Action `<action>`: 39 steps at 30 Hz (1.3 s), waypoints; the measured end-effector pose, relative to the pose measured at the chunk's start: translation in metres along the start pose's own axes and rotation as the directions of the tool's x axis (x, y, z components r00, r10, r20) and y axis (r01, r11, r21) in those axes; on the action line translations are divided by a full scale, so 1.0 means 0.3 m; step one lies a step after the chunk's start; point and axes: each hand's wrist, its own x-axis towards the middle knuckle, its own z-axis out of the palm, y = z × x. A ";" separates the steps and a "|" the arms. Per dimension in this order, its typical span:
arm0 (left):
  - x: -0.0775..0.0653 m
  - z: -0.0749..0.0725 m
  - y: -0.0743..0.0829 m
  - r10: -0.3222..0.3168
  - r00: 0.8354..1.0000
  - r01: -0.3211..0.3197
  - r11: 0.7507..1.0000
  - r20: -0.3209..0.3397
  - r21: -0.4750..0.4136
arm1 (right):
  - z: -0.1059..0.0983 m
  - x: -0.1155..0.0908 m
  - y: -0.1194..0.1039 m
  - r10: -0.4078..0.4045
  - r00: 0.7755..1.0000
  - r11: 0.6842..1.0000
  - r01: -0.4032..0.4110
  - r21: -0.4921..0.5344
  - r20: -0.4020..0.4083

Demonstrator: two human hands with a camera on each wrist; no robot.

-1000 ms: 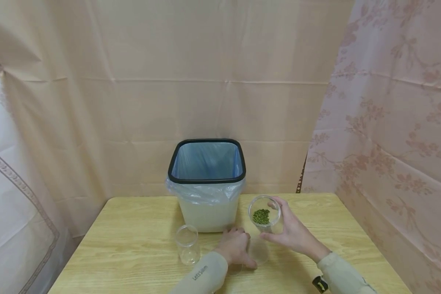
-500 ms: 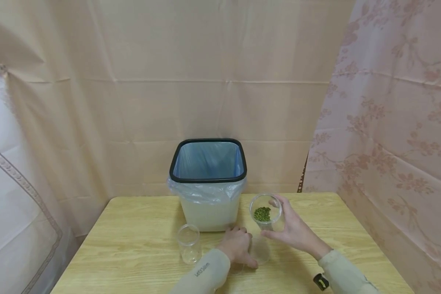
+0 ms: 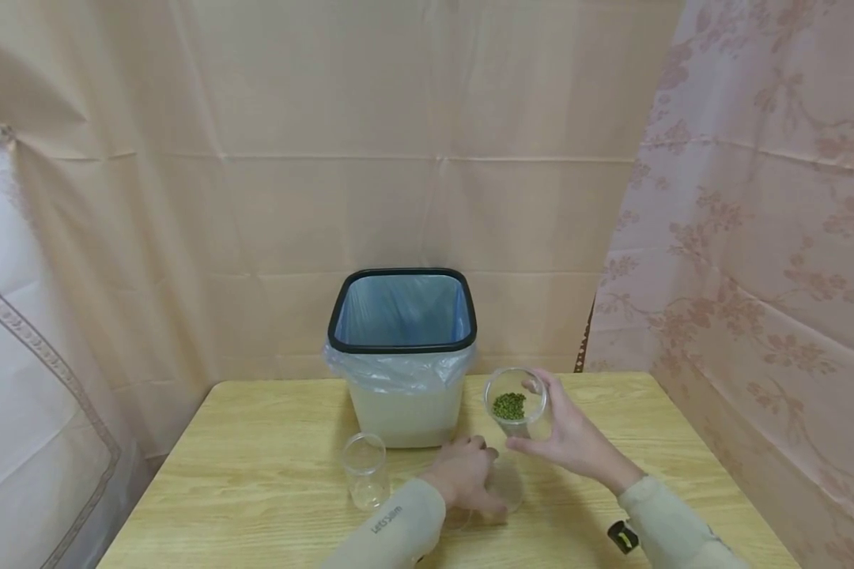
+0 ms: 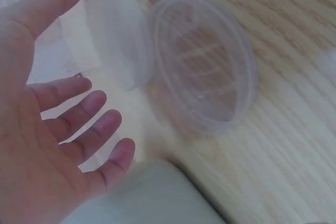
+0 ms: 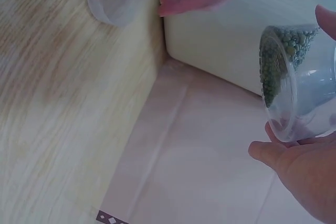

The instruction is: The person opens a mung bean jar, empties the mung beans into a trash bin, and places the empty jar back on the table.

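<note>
Two translucent round plastic lids [image 4: 202,64]

Left-wrist view showed both; head view half-hid them. Left hand [image 3: 464,476]: fingers apart. Right hand [image 3: 571,438] gripped clear plastic cup [image 3: 515,421] of green granules [image 3: 508,406] over pale wood table [image 3: 270,474], slightly higher than before.

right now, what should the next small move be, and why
I would probably have the left hand pinch the nearer lid: that hand is open close beside two lids and holds neither, while the right hand already grips the cup of beans, which has no lid on.
</note>
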 end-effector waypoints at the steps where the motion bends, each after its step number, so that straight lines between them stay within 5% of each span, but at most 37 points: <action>1: -0.002 -0.006 0.001 0.015 1.000 -0.015 1.000 -0.006 -0.004 | -0.003 0.003 -0.001 -0.009 1.000 1.000 0.009 -0.002 -0.001; 16: -0.059 -0.217 -0.024 0.107 0.994 -0.110 0.987 -0.032 -0.117 | -0.071 0.079 -0.047 0.024 1.000 1.000 -0.024 -0.003 0.019; 39: -0.157 -0.512 -0.036 0.182 0.976 -0.196 0.973 -0.120 -0.125 | -0.151 0.176 -0.128 0.024 1.000 0.999 -0.024 -0.033 0.003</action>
